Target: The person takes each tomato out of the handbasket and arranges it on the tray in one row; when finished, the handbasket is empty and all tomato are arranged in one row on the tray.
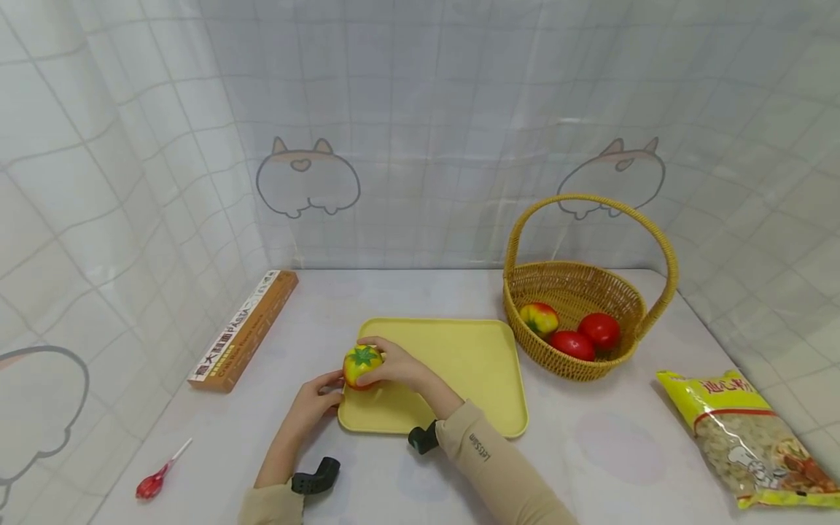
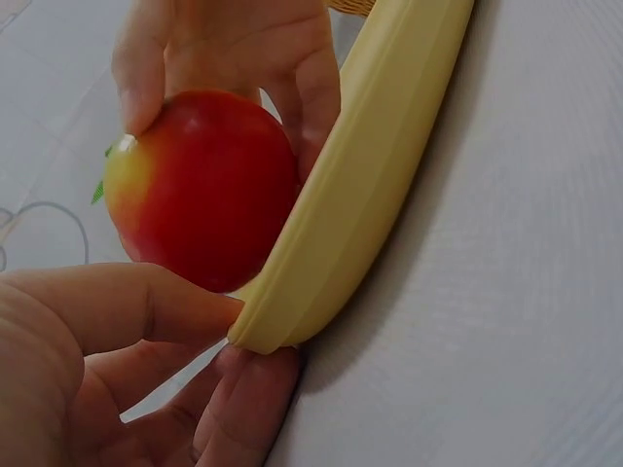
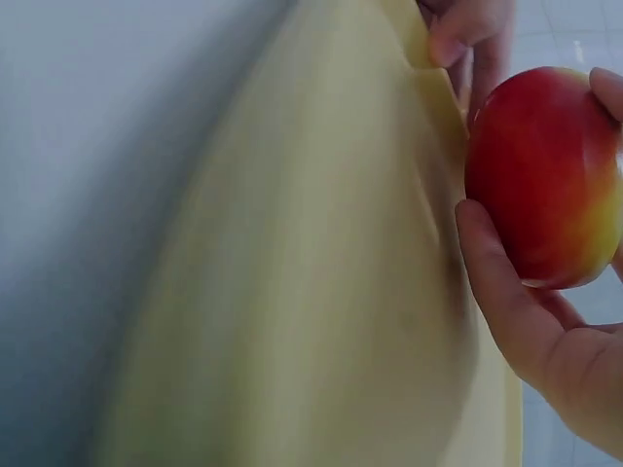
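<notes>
Over the left end of a yellow tray (image 1: 453,379), my right hand (image 1: 400,367) grips a red-and-yellow fruit with a green star-shaped leafy top (image 1: 362,366). In the right wrist view, thumb and fingers lie around the smooth red side of the fruit (image 3: 545,175). My left hand (image 1: 310,410) is at the tray's left edge. As the left wrist view shows, its thumb and fingers pinch the tray rim (image 2: 360,175), close below the fruit (image 2: 209,185).
A wicker basket (image 1: 571,270) at the back right holds a red-and-yellow fruit (image 1: 539,319) and two red ones (image 1: 600,331). On the right lies a yellow-topped clear food bag (image 1: 755,445). A pasta box (image 1: 246,328) and a red lollipop (image 1: 154,481) lie on the left. Curtains surround the table.
</notes>
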`<state>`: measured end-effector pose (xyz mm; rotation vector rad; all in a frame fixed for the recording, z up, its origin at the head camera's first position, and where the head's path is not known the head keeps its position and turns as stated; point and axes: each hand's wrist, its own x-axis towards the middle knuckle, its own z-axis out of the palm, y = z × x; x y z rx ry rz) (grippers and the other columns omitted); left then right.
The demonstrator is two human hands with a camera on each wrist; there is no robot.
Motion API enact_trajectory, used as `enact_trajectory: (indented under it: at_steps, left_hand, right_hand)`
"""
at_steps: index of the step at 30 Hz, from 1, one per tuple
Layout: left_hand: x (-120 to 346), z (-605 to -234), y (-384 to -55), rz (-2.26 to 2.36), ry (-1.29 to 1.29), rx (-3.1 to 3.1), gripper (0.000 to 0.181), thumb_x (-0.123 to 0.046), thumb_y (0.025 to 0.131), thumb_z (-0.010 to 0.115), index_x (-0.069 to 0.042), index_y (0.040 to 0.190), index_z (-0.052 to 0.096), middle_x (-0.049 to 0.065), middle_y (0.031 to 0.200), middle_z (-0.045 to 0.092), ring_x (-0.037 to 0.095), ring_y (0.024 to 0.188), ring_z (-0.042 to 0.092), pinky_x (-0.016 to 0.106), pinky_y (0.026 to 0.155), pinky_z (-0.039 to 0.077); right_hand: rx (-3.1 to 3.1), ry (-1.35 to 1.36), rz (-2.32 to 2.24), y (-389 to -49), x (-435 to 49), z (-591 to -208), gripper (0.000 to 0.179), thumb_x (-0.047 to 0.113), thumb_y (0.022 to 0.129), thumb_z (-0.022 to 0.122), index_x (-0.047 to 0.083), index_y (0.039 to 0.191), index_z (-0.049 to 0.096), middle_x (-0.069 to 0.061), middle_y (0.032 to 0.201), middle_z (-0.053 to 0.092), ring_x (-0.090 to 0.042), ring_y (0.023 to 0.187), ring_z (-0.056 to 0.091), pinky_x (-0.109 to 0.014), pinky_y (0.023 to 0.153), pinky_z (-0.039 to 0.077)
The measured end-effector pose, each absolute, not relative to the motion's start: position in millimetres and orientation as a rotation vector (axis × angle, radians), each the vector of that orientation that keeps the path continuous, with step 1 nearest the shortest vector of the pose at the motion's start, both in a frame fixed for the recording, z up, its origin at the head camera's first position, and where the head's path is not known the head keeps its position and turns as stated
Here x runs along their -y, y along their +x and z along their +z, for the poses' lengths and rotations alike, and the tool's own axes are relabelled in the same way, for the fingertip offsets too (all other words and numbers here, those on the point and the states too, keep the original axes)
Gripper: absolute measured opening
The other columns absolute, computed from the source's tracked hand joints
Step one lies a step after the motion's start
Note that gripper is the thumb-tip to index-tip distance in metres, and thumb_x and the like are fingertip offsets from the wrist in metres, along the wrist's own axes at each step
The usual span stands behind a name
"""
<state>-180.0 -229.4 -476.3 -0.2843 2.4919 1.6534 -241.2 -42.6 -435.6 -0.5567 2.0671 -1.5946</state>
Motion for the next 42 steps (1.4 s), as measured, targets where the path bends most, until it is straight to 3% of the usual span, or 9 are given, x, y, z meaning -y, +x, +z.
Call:
enact_trajectory:
  at_steps: [12,21,30,42]
  left_hand:
    - [229.3,-474.9,-181.7,1.659,-0.262,-2.492,0.051,-0.002,0.079,0.056,0.004,0.129,0.049,0.020,0.117,0.055,0.021,0.089,0.059,0.030,0.070,0.054]
    - [229.7,-475.3,-180.8,1.656,-0.241,-2.499,0.053,-0.005,0.077,0.057,0.002,0.129,0.050,0.020,0.115,0.055,0.021,0.087,0.058,0.029,0.069,0.053]
    - [229.9,-477.3,-182.0,1.623,-0.252,-2.519,0.053,-0.005,0.077,0.057,0.002,0.129,0.050,0.020,0.116,0.056,0.020,0.086,0.058,0.030,0.069,0.053]
    - [230.2,-477.3,-180.3,1.620,-0.276,-2.512,0.052,-0.004,0.079,0.057,0.002,0.129,0.049,0.018,0.118,0.055,0.019,0.088,0.057,0.030,0.071,0.053]
  right_hand:
    - [-2.270,-0.670,-1.477,-243.4,50.2,-447.4,0.070,0.015,0.069,0.079,0.013,0.132,0.049,-0.005,0.125,0.049,-0.017,0.106,0.046,-0.031,0.093,0.040]
    - [-2.288,-0.655,-1.462,-244.3,50.2,-450.4,0.086,0.013,0.067,0.080,0.016,0.141,0.035,-0.008,0.121,0.047,-0.017,0.102,0.047,-0.032,0.090,0.043]
    - [-2.272,-0.657,-1.440,-242.8,49.2,-448.0,0.090,0.015,0.066,0.081,0.015,0.142,0.033,-0.007,0.125,0.045,-0.017,0.104,0.046,-0.030,0.090,0.043]
    - [-2.258,-0.659,-1.500,-240.6,30.8,-427.8,0.088,0.015,0.069,0.079,0.017,0.143,0.031,-0.020,0.140,0.031,-0.035,0.121,0.041,-0.040,0.094,0.043]
